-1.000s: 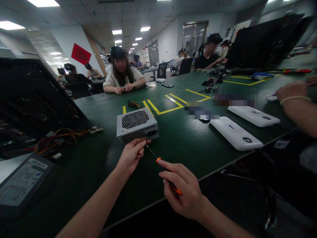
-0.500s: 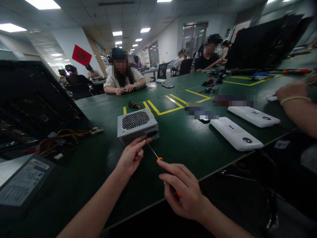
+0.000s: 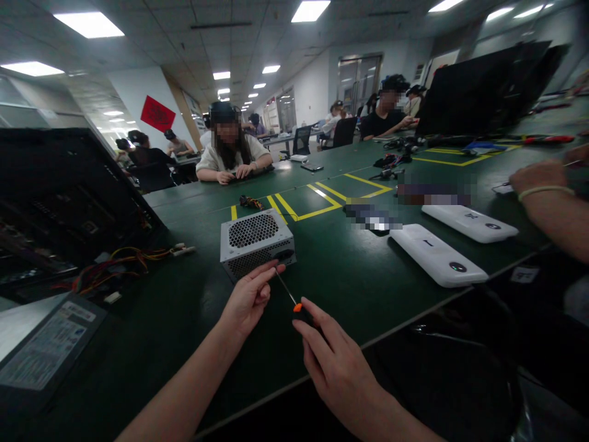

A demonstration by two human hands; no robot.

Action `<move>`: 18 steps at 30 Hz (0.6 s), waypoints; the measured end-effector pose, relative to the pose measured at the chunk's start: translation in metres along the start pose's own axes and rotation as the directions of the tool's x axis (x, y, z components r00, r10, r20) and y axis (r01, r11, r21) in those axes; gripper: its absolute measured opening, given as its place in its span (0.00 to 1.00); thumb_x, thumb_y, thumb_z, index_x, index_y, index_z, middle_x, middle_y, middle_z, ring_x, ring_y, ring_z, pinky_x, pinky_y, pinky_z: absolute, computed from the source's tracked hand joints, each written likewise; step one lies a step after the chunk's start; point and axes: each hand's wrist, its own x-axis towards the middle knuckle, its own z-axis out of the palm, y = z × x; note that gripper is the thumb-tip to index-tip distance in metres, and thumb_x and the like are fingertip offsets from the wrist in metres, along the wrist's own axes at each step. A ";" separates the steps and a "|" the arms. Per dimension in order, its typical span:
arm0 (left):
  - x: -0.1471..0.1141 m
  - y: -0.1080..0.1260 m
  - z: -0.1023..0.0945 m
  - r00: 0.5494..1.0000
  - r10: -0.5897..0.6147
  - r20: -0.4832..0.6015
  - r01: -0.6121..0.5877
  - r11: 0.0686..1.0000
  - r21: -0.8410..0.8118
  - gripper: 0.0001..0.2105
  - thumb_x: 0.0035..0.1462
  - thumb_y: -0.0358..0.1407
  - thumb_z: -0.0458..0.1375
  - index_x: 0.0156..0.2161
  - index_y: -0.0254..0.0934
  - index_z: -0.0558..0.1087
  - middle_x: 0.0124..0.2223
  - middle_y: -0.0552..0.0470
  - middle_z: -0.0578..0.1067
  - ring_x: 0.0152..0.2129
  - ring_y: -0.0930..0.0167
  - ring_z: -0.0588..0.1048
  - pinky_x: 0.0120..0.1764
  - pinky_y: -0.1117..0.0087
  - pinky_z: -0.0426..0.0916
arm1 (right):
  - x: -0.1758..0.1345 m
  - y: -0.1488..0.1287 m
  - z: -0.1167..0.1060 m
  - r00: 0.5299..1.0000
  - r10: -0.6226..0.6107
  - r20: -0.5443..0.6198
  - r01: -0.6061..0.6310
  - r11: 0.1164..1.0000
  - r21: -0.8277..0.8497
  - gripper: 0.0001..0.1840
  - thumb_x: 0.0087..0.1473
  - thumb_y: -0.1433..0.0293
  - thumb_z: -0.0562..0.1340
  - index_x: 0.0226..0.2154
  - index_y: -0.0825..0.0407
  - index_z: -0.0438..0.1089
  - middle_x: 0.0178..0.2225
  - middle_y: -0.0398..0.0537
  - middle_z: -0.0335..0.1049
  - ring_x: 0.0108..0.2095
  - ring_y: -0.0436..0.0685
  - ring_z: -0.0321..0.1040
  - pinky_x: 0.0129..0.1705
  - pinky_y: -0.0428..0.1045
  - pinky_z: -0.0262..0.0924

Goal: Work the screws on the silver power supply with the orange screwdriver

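Observation:
A grey power supply unit (image 3: 257, 242) with a honeycomb grille on top sits on the green table. Close to its near side is my left hand (image 3: 251, 294), thumb and index finger pinched at the screwdriver tip. Whatever lies between those fingertips is too small to make out. A screwdriver (image 3: 286, 287) with a thin metal shaft and a black and orange handle slants up to them. Its handle is gripped in the fingers of my right hand (image 3: 338, 356). Part of the handle is hidden behind these fingers.
An open black computer case (image 3: 69, 202) stands at left with loose cables (image 3: 133, 255). Another power supply unit (image 3: 50, 344) lies at near left. Two white devices (image 3: 437, 255) rest at right, beside another person's hand (image 3: 540, 178). Someone (image 3: 232, 147) sits across the table.
The camera view has shifted slightly. My right hand's fingers have turned and straightened around the screwdriver handle. My left hand keeps its pinch at the tip.

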 end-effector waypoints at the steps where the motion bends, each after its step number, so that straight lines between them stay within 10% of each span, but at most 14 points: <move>1: 0.000 0.000 0.000 1.000 -0.006 0.001 0.006 1.000 0.004 0.09 0.51 0.24 0.55 0.38 0.29 0.71 0.40 0.45 0.76 0.09 0.89 0.55 0.09 0.87 0.49 | 0.000 0.000 0.000 1.000 0.004 0.004 -0.004 1.000 -0.015 0.17 0.53 0.80 0.49 0.44 0.58 0.66 0.50 0.62 0.61 0.48 0.60 0.63 0.44 0.54 0.67; 18: -0.001 -0.001 0.001 0.998 -0.024 0.051 0.022 0.999 0.050 0.07 0.54 0.25 0.53 0.38 0.29 0.70 0.33 0.47 0.76 0.09 0.89 0.55 0.10 0.87 0.48 | 0.004 0.005 -0.006 0.997 0.074 0.006 -0.074 0.995 0.060 0.20 0.51 0.82 0.48 0.43 0.56 0.66 0.48 0.60 0.63 0.47 0.59 0.65 0.45 0.55 0.66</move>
